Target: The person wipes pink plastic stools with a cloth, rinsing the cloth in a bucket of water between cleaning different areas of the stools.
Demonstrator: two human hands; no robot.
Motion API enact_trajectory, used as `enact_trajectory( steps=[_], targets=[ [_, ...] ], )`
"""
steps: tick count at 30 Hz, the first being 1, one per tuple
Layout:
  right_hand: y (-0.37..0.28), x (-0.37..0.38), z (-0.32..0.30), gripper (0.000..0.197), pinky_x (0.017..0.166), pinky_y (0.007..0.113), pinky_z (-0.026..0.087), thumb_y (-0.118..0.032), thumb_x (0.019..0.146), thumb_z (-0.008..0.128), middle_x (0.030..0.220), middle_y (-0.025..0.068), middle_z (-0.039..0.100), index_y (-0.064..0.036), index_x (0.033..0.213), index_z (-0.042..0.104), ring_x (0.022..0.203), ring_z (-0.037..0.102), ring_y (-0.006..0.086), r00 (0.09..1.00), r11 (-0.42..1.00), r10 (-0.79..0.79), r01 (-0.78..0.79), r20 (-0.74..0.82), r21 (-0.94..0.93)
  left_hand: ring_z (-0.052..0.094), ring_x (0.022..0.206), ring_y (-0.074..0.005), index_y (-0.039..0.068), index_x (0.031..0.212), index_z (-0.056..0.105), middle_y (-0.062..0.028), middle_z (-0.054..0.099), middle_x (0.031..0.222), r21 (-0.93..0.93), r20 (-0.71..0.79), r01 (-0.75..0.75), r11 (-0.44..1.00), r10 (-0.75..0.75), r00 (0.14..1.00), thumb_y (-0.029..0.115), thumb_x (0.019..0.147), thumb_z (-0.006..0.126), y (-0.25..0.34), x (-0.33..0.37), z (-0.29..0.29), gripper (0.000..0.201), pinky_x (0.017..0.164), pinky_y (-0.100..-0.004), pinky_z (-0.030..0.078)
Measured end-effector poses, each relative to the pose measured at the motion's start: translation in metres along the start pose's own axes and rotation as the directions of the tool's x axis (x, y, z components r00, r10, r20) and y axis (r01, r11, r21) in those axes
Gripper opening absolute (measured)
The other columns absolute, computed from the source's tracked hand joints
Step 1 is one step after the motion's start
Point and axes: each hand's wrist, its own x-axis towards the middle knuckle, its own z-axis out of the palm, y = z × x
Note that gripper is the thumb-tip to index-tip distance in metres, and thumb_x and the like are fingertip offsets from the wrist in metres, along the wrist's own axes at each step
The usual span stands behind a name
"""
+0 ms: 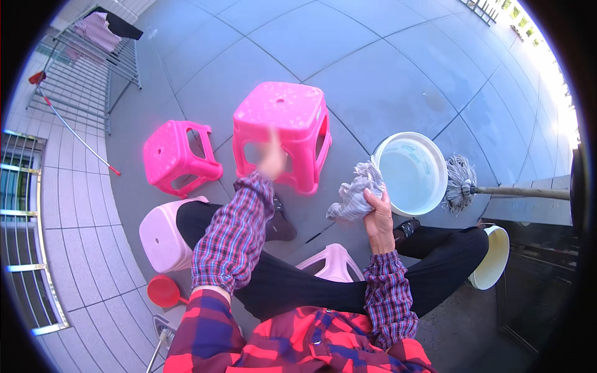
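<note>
My left hand, smeared by motion, is at the front side of a large bright pink plastic stool. The blur hides how its fingers are set. A crumpled grey-white cloth is gripped in my right hand, the thumb pressed along its edge. Just beyond and right of that hand stands a round white bucket with clear-looking water inside. The cloth appears close to the bucket's left rim; whether it touches cannot be told.
A smaller pink stool lies tipped at the left. Pale pink stools sit by my legs, with a red dipper nearby. On the right are a string mop and a cream bucket. A metal rack stands far left.
</note>
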Motion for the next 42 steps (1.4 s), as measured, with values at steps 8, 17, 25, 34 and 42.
enact_trajectory(
  steps=[8,17,25,34,42],
  targets=[
    [-0.011,0.014,0.065,0.049,0.084,0.031,0.046,0.001,0.077,0.063,0.11,0.0081,0.055,-0.0085,0.122,0.046,0.097,0.056,0.0176,0.964,0.817,-0.211,0.264,0.16,-0.513,0.054,0.1,-0.0186,0.0,0.122,0.045,-0.0094,0.054,0.112,0.004,-0.006,-0.254,0.967,0.254,0.967,0.031,0.087,0.06,0.008,-0.115,-0.009,0.05,0.081,-0.0335,0.047],
    [0.084,0.045,0.065,0.035,0.089,0.043,0.036,-0.023,0.079,0.064,0.119,0.0048,0.052,-0.0172,0.112,0.056,0.11,0.047,0.0277,0.675,-0.191,-0.396,0.602,0.622,-0.775,0.057,0.085,-0.011,-0.004,0.119,0.052,-0.0053,0.06,0.099,-0.079,0.024,-0.34,0.937,0.343,0.939,0.024,0.095,0.047,-0.011,-0.12,-0.029,0.037,0.074,-0.0247,0.047],
    [0.064,0.095,0.008,0.031,0.088,0.045,0.037,-0.016,0.082,0.058,0.107,0.0147,0.052,-0.0105,0.113,0.054,0.102,0.047,0.0348,0.881,-0.042,-0.437,0.182,0.183,-0.982,0.053,0.076,-0.007,-0.004,0.114,0.057,-0.0014,0.062,0.087,0.305,-0.195,-0.498,0.812,0.565,0.802,0.023,0.095,0.047,-0.023,-0.118,-0.021,0.034,0.066,-0.0235,0.044],
    [0.084,0.119,0.123,0.036,0.088,0.042,0.038,-0.014,0.078,0.062,0.117,0.0129,0.051,-0.0123,0.113,0.055,0.105,0.047,0.0333,0.622,-0.116,-0.354,0.712,0.699,-0.692,0.054,0.079,-0.0077,-0.005,0.114,0.057,-0.0025,0.063,0.089,0.174,-0.121,-0.544,0.821,0.566,0.815,0.017,0.094,0.047,-0.037,-0.115,-0.018,0.031,0.069,-0.0234,0.045],
    [0.039,0.18,-0.019,0.037,0.087,0.037,0.041,-0.03,0.091,0.049,0.108,0.015,0.058,-0.0079,0.12,0.048,0.099,0.054,0.0282,0.9,0.355,-0.427,0.073,-0.092,-0.932,0.056,0.08,-0.0086,-0.005,0.111,0.06,-0.0038,0.064,0.093,0.142,-0.139,-0.489,0.86,0.507,0.851,0.017,0.093,0.05,-0.023,-0.126,-0.019,0.029,0.072,-0.0215,0.045]
  ],
)
